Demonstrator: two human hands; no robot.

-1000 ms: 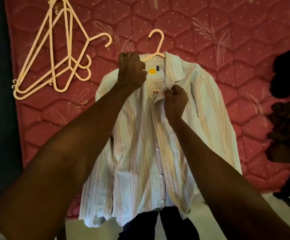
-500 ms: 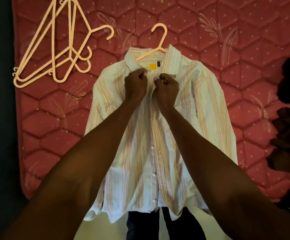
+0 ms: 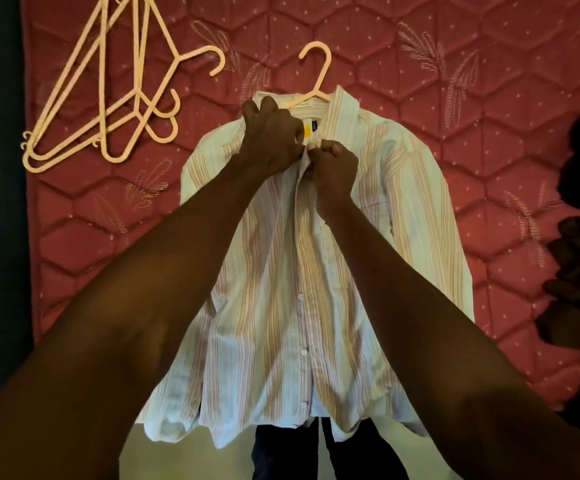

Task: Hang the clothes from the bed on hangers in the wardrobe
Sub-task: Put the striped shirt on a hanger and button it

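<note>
Two hands at the collar | left hand (image 3: 270, 140) and right hand (image 3: 333, 168), fingers curled, pinch the plackets of the striped shirt (image 3: 316, 271), lying on the bed (image 3: 489, 98) over its hanger (image 3: 318, 69) | advice: align the edges, fasten the top button.

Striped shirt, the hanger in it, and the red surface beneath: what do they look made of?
Striped shirt: thin woven cloth, likely cotton, matte; it creases softly. Hanger: pale moulded plastic, smooth, uniform rounded hook. Red surface: quilted fabric, stitched hexagons, slight sheen, probably a mattress.
</note>
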